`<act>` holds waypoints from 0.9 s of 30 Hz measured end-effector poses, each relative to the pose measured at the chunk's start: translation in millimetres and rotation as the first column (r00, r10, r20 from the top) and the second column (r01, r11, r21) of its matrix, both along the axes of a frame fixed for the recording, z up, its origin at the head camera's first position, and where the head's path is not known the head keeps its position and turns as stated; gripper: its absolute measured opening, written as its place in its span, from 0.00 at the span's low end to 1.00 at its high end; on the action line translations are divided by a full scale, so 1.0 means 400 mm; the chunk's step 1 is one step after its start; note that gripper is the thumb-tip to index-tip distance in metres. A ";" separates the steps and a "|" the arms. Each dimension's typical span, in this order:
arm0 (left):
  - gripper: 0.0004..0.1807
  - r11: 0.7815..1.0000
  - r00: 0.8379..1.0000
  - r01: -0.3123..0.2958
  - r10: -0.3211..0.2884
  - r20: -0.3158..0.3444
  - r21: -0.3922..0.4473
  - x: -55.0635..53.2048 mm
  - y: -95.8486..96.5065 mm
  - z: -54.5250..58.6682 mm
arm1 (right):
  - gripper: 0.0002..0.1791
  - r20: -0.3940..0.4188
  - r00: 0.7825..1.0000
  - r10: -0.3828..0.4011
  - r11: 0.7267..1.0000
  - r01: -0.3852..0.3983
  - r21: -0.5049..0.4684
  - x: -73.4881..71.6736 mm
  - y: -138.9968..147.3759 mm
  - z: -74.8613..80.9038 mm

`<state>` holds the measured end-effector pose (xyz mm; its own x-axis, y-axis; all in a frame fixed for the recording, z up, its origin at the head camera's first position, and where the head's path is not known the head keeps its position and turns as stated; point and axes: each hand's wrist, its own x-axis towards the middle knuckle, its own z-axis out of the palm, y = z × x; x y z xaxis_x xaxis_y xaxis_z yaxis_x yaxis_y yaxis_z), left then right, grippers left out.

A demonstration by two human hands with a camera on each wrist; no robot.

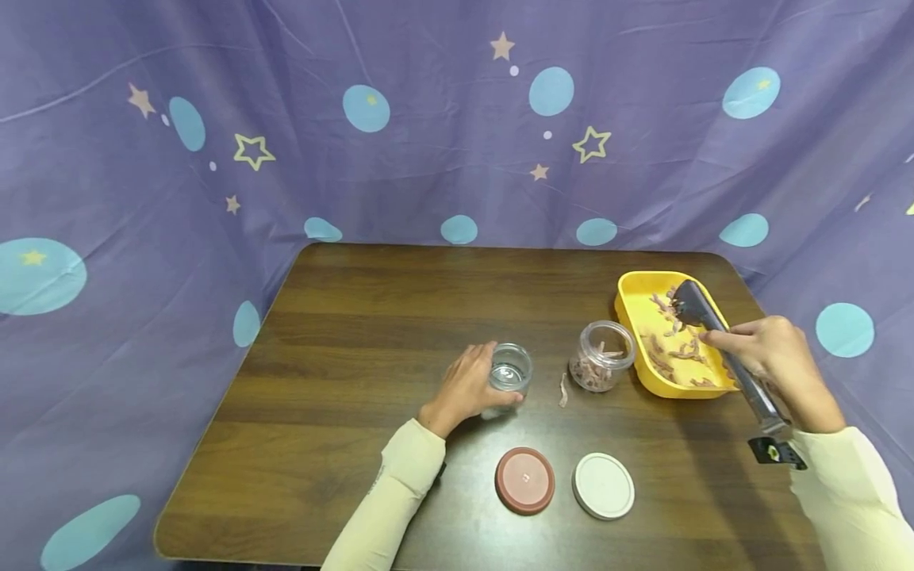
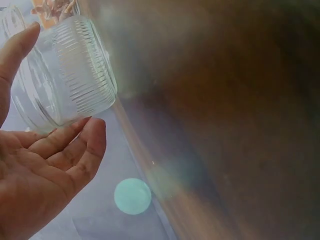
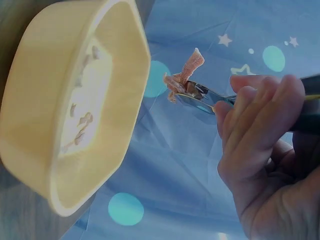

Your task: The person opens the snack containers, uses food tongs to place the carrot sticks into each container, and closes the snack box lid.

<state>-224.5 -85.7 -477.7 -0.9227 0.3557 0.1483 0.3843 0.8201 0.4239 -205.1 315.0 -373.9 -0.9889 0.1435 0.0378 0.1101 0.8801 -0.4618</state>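
Observation:
My left hand (image 1: 471, 386) curls round the side of an uncovered, empty glass jar (image 1: 512, 366) standing on the table. In the left wrist view, thumb and fingers lie on opposite sides of its ribbed wall. My right hand (image 1: 774, 361) grips dark metal tongs (image 1: 714, 321) over a yellow tub (image 1: 631, 305). Brownish dried strips (image 3: 186, 75) stick out of the tongs' tips in the right wrist view. More strips (image 1: 660, 357) lie scattered on the tub's floor. Between tub and glass jar stands an uncovered clear jar (image 1: 607, 333), partly filled with strips.
A red lid (image 1: 524, 480) and a white lid (image 1: 603, 486) lie near the table's front. One loose strip (image 1: 563, 390) lies on the wooden table (image 1: 321, 396) beside the clear jar. A purple patterned curtain (image 1: 443, 119) hangs behind and at the sides.

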 end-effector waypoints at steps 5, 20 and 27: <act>0.55 1.000 1.000 0.005 -0.006 -0.026 -0.009 0.002 0.000 -0.001 | 0.29 0.013 1.000 -0.009 0.999 0.010 -0.046 0.007 -0.021 0.016; 0.54 1.000 0.995 0.001 -0.003 -0.096 -0.025 -0.001 -0.002 -0.006 | 0.27 0.066 0.985 0.157 0.978 -0.146 -0.150 0.001 -0.203 0.062; 0.54 0.999 0.994 -0.009 0.004 -0.106 -0.046 -0.003 -0.002 -0.007 | 0.24 0.003 0.963 0.269 0.955 -0.267 -0.126 -0.001 -0.300 0.056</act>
<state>-225.6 -86.6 -480.5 -0.9051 0.3582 0.2290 0.4194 0.8406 0.3428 -205.5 195.0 -351.6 -0.9921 -0.1248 0.0164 -0.1119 0.8149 -0.5687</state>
